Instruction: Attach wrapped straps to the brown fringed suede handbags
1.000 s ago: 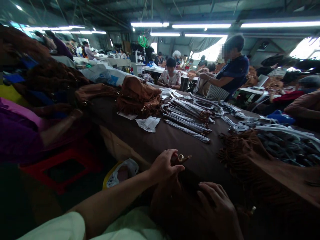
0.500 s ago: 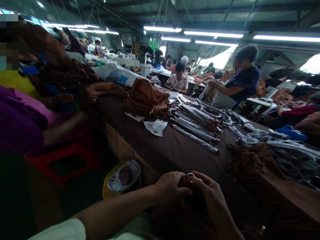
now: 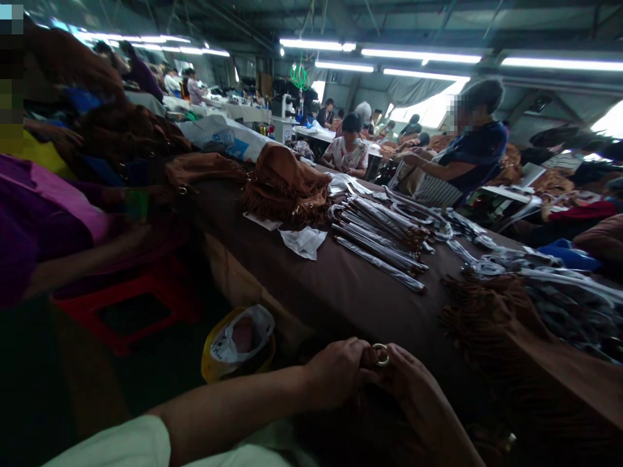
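**Metal ring [image 3: 382,355] gripped between two hands**

The person's left hand [image 3: 335,375] and right hand [image 3: 413,389] are curled together, grasping a dark brown strap [image 3: 368,357] that carries the ring, which shows just between them. Beyond, a brown-covered table [image 3: 370,308] holds bundled wrapped straps [image 3: 379,237] and a tan fringed bag [image 3: 287,188]. A co-worker [image 3: 474,146] stands farther along.

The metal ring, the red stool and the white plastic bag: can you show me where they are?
Metal ring [image 3: 381,346]: head view, on the top of its rim.
Red stool [image 3: 121,341]: head view, on the front of its seat.
White plastic bag [image 3: 259,323]: head view, on its upper right fold.
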The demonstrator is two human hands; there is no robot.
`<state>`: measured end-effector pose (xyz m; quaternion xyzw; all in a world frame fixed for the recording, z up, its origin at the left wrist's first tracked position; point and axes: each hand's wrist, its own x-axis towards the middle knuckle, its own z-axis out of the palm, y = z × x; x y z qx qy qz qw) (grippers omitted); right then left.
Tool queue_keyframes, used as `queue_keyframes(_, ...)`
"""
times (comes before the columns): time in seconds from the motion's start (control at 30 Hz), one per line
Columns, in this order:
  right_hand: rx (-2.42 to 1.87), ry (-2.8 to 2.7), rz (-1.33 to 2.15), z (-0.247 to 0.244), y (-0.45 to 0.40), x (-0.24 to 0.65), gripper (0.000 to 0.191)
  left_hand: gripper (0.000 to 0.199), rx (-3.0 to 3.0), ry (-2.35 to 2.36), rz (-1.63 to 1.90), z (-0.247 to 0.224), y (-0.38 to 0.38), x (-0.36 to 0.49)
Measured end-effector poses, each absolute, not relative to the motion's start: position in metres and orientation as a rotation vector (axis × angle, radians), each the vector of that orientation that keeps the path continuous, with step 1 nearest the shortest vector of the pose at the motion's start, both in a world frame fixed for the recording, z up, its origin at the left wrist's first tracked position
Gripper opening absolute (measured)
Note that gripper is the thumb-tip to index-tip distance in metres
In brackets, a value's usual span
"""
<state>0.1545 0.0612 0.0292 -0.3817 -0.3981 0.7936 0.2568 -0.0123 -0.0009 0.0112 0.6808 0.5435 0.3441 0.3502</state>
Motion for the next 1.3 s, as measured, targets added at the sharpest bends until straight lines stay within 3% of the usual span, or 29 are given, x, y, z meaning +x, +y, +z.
queue_keyframes(0.27,-1.045,-0.770,2.403,-0.003,0.046,0.152,0.023,0.015,1.756,1.374,0.985,0.005,-0.005,-0.016)
queue_keyframes(0.4,-1.167,-0.957,2.305,0.005,0.048,0.151,0.024,0.018,1.805,1.345,0.980,0.003,-0.004,-0.021)
queue_keyframes(0.47,-1.288,-1.258,2.112,0.016,0.054,0.153,0.026,0.022,1.859,1.354,0.935,0.002,-0.003,-0.022)
queue_keyframes(0.67,-1.561,-1.883,1.089,0.032,0.071,0.161,0.033,0.034,2.028,1.469,0.710,-0.003,0.001,-0.014)
queue_keyframes(0.73,-1.524,-1.836,1.237,0.033,0.071,0.161,0.035,0.036,2.044,1.490,0.712,-0.004,0.001,-0.011)
queue_keyframes(0.87,-1.278,-1.562,1.910,0.033,0.065,0.162,0.037,0.035,2.026,1.476,0.787,-0.005,0.000,-0.011)
queue_keyframes(0.93,-1.192,-1.487,2.003,0.032,0.062,0.163,0.035,0.035,2.016,1.474,0.804,-0.005,-0.001,-0.012)
queue_keyframes(1.17,-1.113,-1.719,1.827,0.013,0.064,0.171,0.036,0.034,1.968,1.438,0.829,-0.006,-0.002,-0.015)
queue_keyframes(1.3,-1.077,-1.907,1.418,0.005,0.063,0.171,0.033,0.035,1.973,1.395,0.819,-0.004,0.000,-0.018)
